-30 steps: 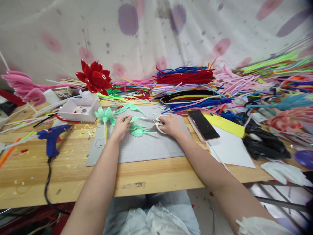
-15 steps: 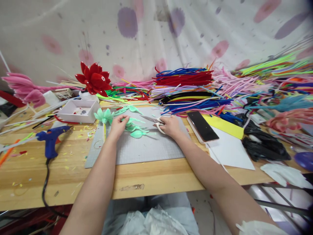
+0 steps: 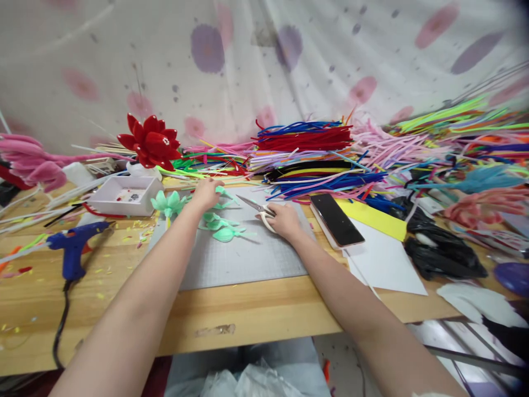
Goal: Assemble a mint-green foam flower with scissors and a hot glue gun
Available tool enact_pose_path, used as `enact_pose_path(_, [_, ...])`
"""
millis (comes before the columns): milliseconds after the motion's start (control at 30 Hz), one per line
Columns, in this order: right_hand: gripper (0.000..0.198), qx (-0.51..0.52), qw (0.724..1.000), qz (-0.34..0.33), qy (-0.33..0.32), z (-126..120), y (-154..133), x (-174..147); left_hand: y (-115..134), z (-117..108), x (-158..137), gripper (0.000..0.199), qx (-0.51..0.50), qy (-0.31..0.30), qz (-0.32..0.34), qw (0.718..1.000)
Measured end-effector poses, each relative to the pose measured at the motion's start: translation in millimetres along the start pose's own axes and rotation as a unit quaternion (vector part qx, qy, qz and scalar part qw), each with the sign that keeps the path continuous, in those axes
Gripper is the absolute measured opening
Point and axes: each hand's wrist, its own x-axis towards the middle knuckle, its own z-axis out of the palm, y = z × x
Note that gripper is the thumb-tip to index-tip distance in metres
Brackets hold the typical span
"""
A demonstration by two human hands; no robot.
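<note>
Left hand: the left hand (image 3: 208, 196) is over the far left part of the mat, its fingers bent down beside the farthest green leaf; whether they pinch it or are loose cannot be told, as the hand hides the contact.
Right hand: the right hand (image 3: 285, 220), near the mat's right edge, has its fingers wrapped around the handles of the scissors (image 3: 268, 216).
Blades: directed toward the mat's far edge and leftward, the tips near the thin ends of the far leaves.
Green leaves: several green leaves (image 3: 224, 235) lie between the hands, from the mat's middle toward its far edge; the nearest has its thin stem toward the right edge.
Green flower: a pale green flower (image 3: 168, 204) stands out at the mat's far left corner, its stem partly behind the left forearm.
Mat: the grey cutting mat (image 3: 248, 262) lies on the wooden surface (image 3: 273, 309), set in from the near edge.
Left of mat: a blue glue gun (image 3: 74, 248) toward the surface's left edge; a white box (image 3: 146, 204) farther back.
Right of mat: a dark-screened phone (image 3: 336, 220), yellow sheet (image 3: 374, 219) and white paper (image 3: 384, 262).
Far edge: a red flower (image 3: 151, 140) on the left, bundles of coloured fuzzy stems (image 3: 306, 139) from the middle to the far right corner.
</note>
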Motion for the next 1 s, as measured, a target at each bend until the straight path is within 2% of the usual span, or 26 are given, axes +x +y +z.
enact_pose_path(100, [0.039,0.001,1.0,0.004,0.0,1,1,-1,-2,9,11,0.043,0.053,-0.033,0.047,0.997])
enact_pose_path(200, [0.039,0.001,1.0,0.005,0.004,2,2,-1,-4,11,15,0.031,0.078,-0.04,0.073,0.993])
enact_pose_path(267, [0.038,0.004,1.0,0.004,0.008,2,2,-1,-4,7,14,0.026,0.081,-0.026,0.09,0.992])
enact_pose_path(367, [0.038,0.008,1.0,0.006,0.022,3,2,0,3,-6,8,0.026,0.052,0.026,0.102,0.993])
enact_pose_path(467, [0.038,0.011,0.999,0.014,0.042,3,2,0,14,-19,-6,0.03,0.021,0.094,0.07,0.993])
enact_pose_path(567, [0.037,0.024,0.997,0.017,0.07,3,3,0,25,-24,-25,0.031,-0.007,0.126,-0.013,0.992])
enact_pose_path(633, [0.037,0.034,0.995,0.019,0.095,2,3,1,31,-23,-40,0.033,-0.025,0.116,-0.052,0.992])
enact_pose_path(700, [0.037,0.041,0.992,0.029,0.116,2,1,0,34,-21,-53,0.035,-0.04,0.093,-0.06,0.993])
enact_pose_path(867, [0.039,0.049,0.988,0.066,0.129,-2,-9,-4,32,-16,-75,0.03,-0.099,0.023,0.002,0.995])
enact_pose_path(1000, [0.035,0.031,0.994,-0.011,0.103,-2,-13,-7,30,-8,-81,0.028,-0.201,0.048,0.011,0.978])
